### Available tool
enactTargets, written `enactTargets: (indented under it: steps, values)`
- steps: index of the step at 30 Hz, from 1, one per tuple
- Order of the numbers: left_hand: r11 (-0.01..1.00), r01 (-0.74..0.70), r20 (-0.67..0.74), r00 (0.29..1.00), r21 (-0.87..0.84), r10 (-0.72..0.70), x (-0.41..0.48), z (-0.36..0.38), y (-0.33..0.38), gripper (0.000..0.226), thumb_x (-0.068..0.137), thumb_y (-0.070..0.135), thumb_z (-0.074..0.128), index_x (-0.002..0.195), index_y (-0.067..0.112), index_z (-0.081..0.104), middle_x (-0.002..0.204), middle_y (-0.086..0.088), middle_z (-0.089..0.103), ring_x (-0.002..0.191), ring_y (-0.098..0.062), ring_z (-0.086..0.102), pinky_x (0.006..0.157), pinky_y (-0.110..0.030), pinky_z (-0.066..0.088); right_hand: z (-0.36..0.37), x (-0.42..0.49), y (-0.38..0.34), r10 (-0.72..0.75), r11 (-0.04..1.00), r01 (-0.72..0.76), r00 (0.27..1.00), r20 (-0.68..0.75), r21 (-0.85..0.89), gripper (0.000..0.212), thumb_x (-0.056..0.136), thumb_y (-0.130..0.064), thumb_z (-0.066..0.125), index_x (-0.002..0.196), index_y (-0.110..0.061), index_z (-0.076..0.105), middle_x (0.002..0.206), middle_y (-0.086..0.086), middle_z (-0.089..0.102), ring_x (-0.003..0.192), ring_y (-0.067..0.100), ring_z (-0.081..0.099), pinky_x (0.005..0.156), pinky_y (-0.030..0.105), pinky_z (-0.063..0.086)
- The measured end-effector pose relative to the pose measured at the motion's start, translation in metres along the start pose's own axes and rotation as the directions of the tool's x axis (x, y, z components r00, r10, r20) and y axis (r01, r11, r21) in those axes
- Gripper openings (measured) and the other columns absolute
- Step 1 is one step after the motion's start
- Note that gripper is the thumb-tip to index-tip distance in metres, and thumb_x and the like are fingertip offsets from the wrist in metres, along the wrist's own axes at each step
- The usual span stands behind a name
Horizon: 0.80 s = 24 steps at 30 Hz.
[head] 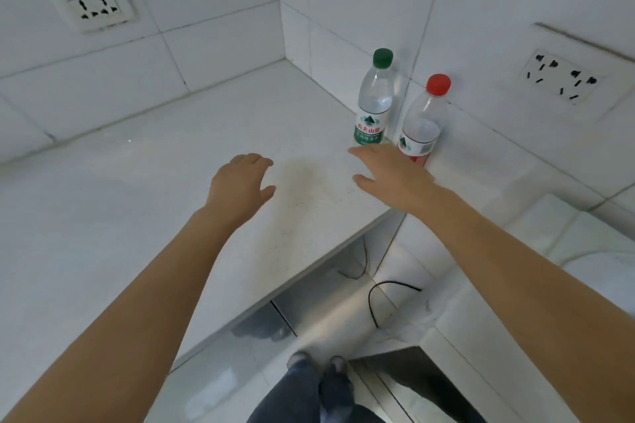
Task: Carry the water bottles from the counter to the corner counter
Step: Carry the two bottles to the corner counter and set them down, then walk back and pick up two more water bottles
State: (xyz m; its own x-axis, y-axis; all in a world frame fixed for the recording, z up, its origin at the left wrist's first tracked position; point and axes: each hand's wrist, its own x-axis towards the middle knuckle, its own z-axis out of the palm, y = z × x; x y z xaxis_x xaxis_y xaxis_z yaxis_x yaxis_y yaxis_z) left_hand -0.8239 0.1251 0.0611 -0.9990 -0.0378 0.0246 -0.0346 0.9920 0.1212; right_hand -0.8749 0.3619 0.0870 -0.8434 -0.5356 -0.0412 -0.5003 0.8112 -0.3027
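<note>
Two clear water bottles stand upright against the tiled wall on the white corner counter (171, 189). The green-capped bottle (374, 99) has a green and white label. To its right stands the red-capped bottle (423, 124) with a red and white label. My right hand (391, 175) hovers just in front of both bottles, fingers spread, holding nothing and hiding their bases. My left hand (240, 185) is over the counter further left, also open and holding nothing.
Wall sockets sit on the left wall (98, 7) and the right wall (563, 79). A white appliance or basin (591, 244) lies at the right. Below the counter edge are a black cable (378, 299), the floor and my feet (319, 364).
</note>
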Motion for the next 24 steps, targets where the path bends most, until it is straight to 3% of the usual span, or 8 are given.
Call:
enactTargets:
  steps: [4,10,24]
  values:
    - [0.991,0.131,-0.016,0.991,-0.012,-0.131,-0.048,-0.004,-0.024,0.046,0.092,0.030,0.054,0.135,0.014,0.047,0.142,-0.003,0.048,0.131,-0.023,0.041,0.099,-0.037,0.040,0.010,-0.005,-0.026,-0.084,0.996,0.081,0.986,0.147,0.027,0.050,0.092,-0.028,0.045,0.138,-0.016,0.030,0.146,0.008,0.035,0.132,0.025,0.031,0.107,0.041,0.031]
    - [0.975,0.222,-0.056,0.973,-0.020,-0.223,-0.120,-0.014,-0.031,0.045,0.093,0.031,0.051,0.136,0.016,0.046,0.140,-0.002,0.049,0.129,-0.023,0.043,0.096,-0.037,0.041,0.019,-0.032,-0.067,-0.205,0.978,0.205,0.954,0.219,0.023,0.051,0.093,-0.030,0.044,0.139,-0.018,0.028,0.146,0.007,0.034,0.132,0.025,0.031,0.107,0.037,0.029]
    - [0.892,0.442,-0.112,0.885,-0.095,-0.451,-0.361,-0.007,-0.009,0.044,0.092,0.027,0.054,0.134,0.015,0.048,0.139,-0.003,0.050,0.125,-0.025,0.046,0.091,-0.036,0.041,0.044,-0.204,-0.151,-0.393,0.920,0.389,0.911,0.128,0.054,0.046,0.091,-0.027,0.046,0.136,-0.019,0.034,0.143,0.005,0.040,0.130,0.023,0.035,0.100,0.033,0.032]
